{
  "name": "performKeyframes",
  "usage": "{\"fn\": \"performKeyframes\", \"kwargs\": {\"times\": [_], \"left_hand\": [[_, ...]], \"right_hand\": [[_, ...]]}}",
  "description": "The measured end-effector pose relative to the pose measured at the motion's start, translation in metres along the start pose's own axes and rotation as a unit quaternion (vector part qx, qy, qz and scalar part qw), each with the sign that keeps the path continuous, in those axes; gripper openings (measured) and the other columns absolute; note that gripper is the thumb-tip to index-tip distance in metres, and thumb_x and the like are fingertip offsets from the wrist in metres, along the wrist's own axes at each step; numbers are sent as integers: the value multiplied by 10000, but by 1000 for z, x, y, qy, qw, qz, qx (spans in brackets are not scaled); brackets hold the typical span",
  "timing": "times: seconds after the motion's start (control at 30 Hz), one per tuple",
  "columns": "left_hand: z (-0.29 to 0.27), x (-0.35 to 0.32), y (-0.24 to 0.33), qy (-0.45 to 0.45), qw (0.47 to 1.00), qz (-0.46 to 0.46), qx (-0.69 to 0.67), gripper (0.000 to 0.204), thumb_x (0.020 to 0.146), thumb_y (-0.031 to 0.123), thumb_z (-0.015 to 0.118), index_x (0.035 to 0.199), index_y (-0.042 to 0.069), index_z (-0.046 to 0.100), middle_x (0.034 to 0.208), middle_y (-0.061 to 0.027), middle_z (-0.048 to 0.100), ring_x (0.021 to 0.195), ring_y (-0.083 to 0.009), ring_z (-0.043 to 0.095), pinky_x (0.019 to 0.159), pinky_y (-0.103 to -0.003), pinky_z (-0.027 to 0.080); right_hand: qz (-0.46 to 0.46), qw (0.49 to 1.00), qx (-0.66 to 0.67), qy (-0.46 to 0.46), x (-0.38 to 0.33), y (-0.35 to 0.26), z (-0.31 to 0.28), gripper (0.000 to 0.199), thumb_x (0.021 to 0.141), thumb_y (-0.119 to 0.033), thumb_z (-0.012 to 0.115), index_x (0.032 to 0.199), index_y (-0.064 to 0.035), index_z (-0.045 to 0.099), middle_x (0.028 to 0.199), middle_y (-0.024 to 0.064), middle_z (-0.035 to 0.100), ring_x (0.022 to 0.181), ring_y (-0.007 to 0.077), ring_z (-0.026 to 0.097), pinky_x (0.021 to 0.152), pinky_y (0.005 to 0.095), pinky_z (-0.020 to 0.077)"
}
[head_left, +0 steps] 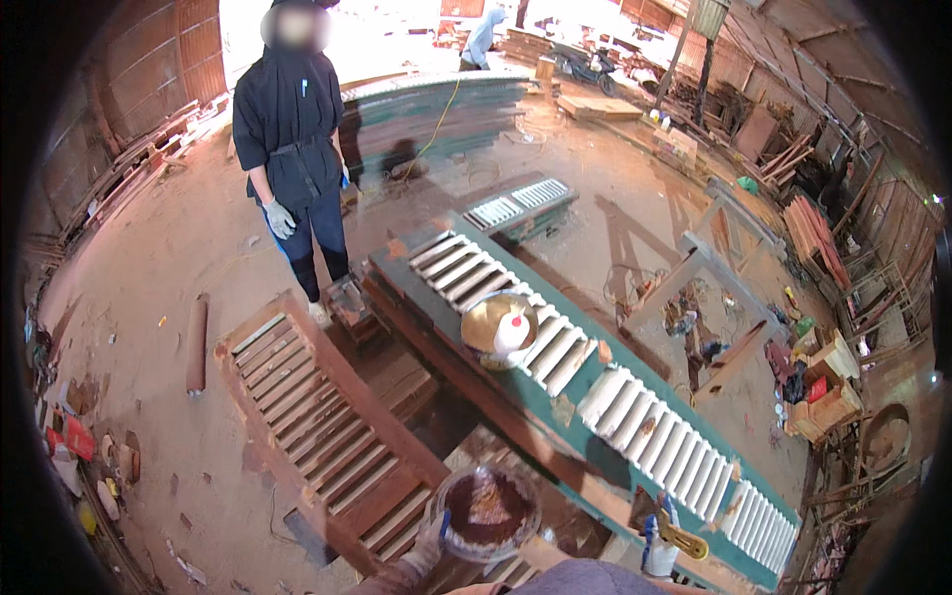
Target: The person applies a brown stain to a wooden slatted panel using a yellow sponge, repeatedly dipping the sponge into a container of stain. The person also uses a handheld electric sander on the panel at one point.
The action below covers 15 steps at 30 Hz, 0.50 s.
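Gloved, my left hand (428, 543) grips the side of a clear round bowl (535, 521) at the lower middle. Dark brown paste (488, 504) coats the inside of the bowl, with a lighter heap in its middle. My right hand (658, 547), in a white and blue glove, is closed around a scraper (684, 538) with a yellowish handle that has a hole in its end. That hand is over the near edge of a long green louvered shutter (565, 409) with pale slats. Its fingers are partly hidden.
A tub (474, 322) with a white, red-capped bottle (512, 331) stands on the shutter. A brown louvered shutter (337, 426) lies left. Beyond it stands a person in dark clothes (293, 149). Stacked shutters (436, 114) stand behind; a wooden frame (694, 288) is at right.
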<state>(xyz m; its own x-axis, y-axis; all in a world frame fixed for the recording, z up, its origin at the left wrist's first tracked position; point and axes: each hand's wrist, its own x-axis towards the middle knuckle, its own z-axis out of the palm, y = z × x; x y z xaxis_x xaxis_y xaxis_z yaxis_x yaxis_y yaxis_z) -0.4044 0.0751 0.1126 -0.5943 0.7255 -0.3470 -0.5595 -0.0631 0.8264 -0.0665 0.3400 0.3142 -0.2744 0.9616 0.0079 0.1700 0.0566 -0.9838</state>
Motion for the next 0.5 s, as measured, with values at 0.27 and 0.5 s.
{"fn": "performKeyframes", "kwargs": {"times": [0.27, 0.5], "left_hand": [[-38, 11, -1, -38, 996, -74, 20, 614, 1040, 409, 461, 1516, 38, 350, 1485, -66, 434, 1357, -208, 412, 1156, -315, 281], [20, -2, 68, -71, 984, -121, -106, 461, 1040, 350, 476, 1403, 69, 510, 1434, -98, 528, 1319, -231, 480, 1129, -401, 366]], "right_hand": [[10, 986, 114, 125, -145, -73, 35, 318, 1033, -166, 501, 1278, 20, 579, 1275, 127, 574, 1203, 251, 555, 1029, 371, 436], [71, 945, -41, 315, -328, -127, 33, 324, 994, -152, 524, 1272, 1, 591, 1018, 19, 650, 895, 97, 583, 811, 257, 475]]}}
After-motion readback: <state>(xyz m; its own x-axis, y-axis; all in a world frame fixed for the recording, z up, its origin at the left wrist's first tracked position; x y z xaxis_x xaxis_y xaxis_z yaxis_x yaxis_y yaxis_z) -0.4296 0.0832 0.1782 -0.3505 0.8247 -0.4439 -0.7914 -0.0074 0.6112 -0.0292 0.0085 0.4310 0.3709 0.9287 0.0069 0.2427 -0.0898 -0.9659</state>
